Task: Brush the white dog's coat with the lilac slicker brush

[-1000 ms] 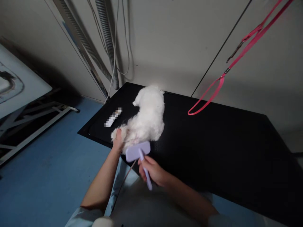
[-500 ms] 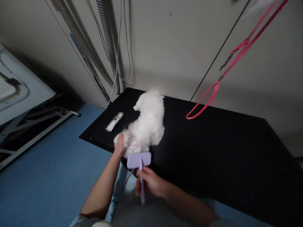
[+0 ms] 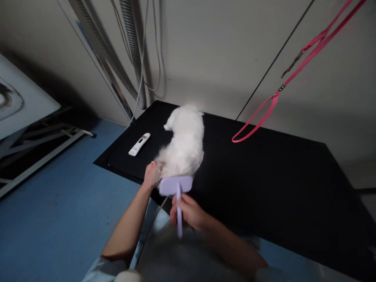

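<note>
A fluffy white dog (image 3: 188, 137) lies stretched across the black grooming table, its near end at the front edge. My left hand (image 3: 152, 174) is closed on the near left part of the dog; fur hides the fingertips and exactly which part they grip. In my right hand (image 3: 188, 211) is a lilac slicker brush (image 3: 176, 185), its handle pinched between thumb and fingers. The brush's broad head is against or just over the fur at the dog's near end, pins hidden underneath. White clippers (image 3: 139, 144) lie left of the dog.
The black table (image 3: 264, 176) stretches far to the right. A pink grooming loop (image 3: 255, 121) hangs above it. Grey ribbed hoses (image 3: 133, 51) and cables run down the wall at the back left. A white tub-like unit (image 3: 26, 98) on a metal frame stands at left.
The brush and my right hand have moved up and slightly right, farther over the dog's near end. My left hand has turned, and the tuft that stuck out beside it no longer shows.
</note>
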A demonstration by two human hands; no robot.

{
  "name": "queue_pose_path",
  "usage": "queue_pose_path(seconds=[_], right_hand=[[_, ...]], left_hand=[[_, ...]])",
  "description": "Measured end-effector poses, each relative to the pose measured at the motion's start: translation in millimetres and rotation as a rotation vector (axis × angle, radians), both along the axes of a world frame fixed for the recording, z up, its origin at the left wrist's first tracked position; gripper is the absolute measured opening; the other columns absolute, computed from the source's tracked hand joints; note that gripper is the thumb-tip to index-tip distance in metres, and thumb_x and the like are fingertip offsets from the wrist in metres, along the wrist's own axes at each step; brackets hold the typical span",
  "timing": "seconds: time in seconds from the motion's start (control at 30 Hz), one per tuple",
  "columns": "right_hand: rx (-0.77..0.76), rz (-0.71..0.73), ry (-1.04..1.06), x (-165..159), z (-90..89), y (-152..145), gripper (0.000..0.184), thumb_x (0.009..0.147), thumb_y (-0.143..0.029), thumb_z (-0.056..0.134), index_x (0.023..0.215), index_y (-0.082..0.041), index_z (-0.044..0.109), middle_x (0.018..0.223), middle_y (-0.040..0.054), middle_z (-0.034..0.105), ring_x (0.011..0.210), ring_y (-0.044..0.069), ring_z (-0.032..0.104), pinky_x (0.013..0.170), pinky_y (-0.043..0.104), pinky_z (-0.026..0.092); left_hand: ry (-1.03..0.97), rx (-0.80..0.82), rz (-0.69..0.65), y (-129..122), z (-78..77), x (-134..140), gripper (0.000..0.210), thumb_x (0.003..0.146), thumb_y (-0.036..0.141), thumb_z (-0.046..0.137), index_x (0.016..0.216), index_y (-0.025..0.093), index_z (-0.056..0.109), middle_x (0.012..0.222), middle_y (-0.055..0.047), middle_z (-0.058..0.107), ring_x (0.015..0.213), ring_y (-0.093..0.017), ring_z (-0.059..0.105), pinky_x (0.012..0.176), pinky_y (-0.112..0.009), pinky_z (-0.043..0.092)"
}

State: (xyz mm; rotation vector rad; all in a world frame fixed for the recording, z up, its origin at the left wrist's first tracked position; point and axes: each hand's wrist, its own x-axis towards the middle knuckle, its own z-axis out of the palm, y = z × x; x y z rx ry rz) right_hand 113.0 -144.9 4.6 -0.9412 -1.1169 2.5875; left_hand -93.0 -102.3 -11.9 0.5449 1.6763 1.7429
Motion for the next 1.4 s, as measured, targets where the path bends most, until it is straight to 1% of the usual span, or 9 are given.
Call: queue_pose_path(seconds=[0.07,0.23,0.43,0.63,0.8,1.0,1.17,1.33,1.4], right_hand=[[0.008,-0.083,-0.037,2.7,0.7,1.2,0.043,0.079,-0.060,0.054,0.090,-0.021,0.042,0.056,-0.0034,0.061,0.047,0.013,0.058,0.051,0.026,0.043],[-0.130,0.171,-0.100,17.7,-1.9,-4.1,0.043,0.079,-0.059,0.053,0.092,-0.019,0.043,0.055,-0.0021,0.061,0.046,0.017,0.059,0.049,0.028,0.044],[-0.006,-0.013,-0.146,17.1,-5.5,4.0,0.043,0.082,-0.061,0.048,0.093,-0.020,0.042,0.057,-0.0027,0.061,0.048,0.014,0.059,0.051,0.026,0.044],[-0.116,0.438,-0.092,31.9,-6.6,-14.0,0.037,0.082,-0.054,0.053,0.092,-0.019,0.047,0.055,-0.0022,0.061,0.040,0.012,0.053,0.047,0.023,0.038],[0.157,-0.010,-0.140,18.8,-11.3,8.4,0.028,0.088,-0.048,0.048,0.090,-0.020,0.044,0.059,-0.0032,0.062,0.051,0.012,0.058,0.053,0.023,0.041],[-0.064,0.337,-0.164,30.8,-26.9,-13.9,0.029,0.085,-0.047,0.052,0.090,-0.019,0.046,0.054,-0.0033,0.061,0.043,0.013,0.053,0.049,0.024,0.039],[0.120,-0.065,-0.046,21.6,-20.6,0.9,0.034,0.084,-0.053,0.053,0.087,-0.020,0.045,0.060,-0.0024,0.062,0.054,0.013,0.058,0.055,0.025,0.042],[-0.088,0.318,-0.143,26.6,-25.4,-12.3,0.031,0.083,-0.048,0.054,0.087,-0.018,0.048,0.055,-0.0017,0.059,0.043,0.013,0.054,0.048,0.024,0.039],[-0.035,0.251,-0.095,25.7,-21.6,-9.3,0.029,0.085,-0.046,0.052,0.091,-0.018,0.049,0.060,-0.0010,0.061,0.048,0.013,0.056,0.050,0.025,0.041]], left_hand=[[0.009,0.053,-0.046,-0.3,1.1,3.3,0.054,0.072,0.068,0.053,0.054,0.018,0.055,0.051,-0.002,0.050,0.046,-0.014,0.046,0.046,-0.027,0.039],[0.083,0.117,-0.104,-0.6,1.5,7.9,0.059,0.071,0.073,0.053,0.052,0.017,0.051,0.049,0.000,0.048,0.045,-0.011,0.042,0.044,-0.023,0.035],[0.256,0.117,0.032,7.1,-9.3,4.7,0.053,0.078,0.061,0.054,0.049,0.019,0.039,0.047,0.003,0.036,0.045,-0.008,0.032,0.043,-0.021,0.026],[0.312,0.098,0.039,7.9,-8.8,1.8,0.053,0.079,0.063,0.051,0.051,0.019,0.039,0.047,0.003,0.036,0.046,-0.009,0.032,0.044,-0.022,0.026],[0.270,0.101,0.053,11.2,-7.6,5.8,0.056,0.077,0.068,0.049,0.051,0.020,0.035,0.047,0.003,0.032,0.045,-0.009,0.027,0.043,-0.023,0.021],[0.318,0.096,0.054,17.0,-13.7,4.4,0.057,0.076,0.071,0.048,0.052,0.020,0.036,0.049,0.003,0.033,0.046,-0.009,0.028,0.044,-0.023,0.022],[0.322,0.066,0.059,16.4,-16.4,4.7,0.055,0.078,0.066,0.051,0.050,0.020,0.035,0.047,0.004,0.030,0.046,-0.010,0.026,0.043,-0.023,0.020],[0.304,0.076,0.043,17.4,-20.1,5.3,0.055,0.077,0.065,0.052,0.050,0.021,0.035,0.048,0.003,0.030,0.047,-0.011,0.028,0.043,-0.023,0.020],[0.265,0.082,0.048,17.6,-19.1,7.5,0.055,0.077,0.066,0.051,0.050,0.021,0.032,0.046,0.004,0.027,0.045,-0.010,0.025,0.042,-0.024,0.018]])
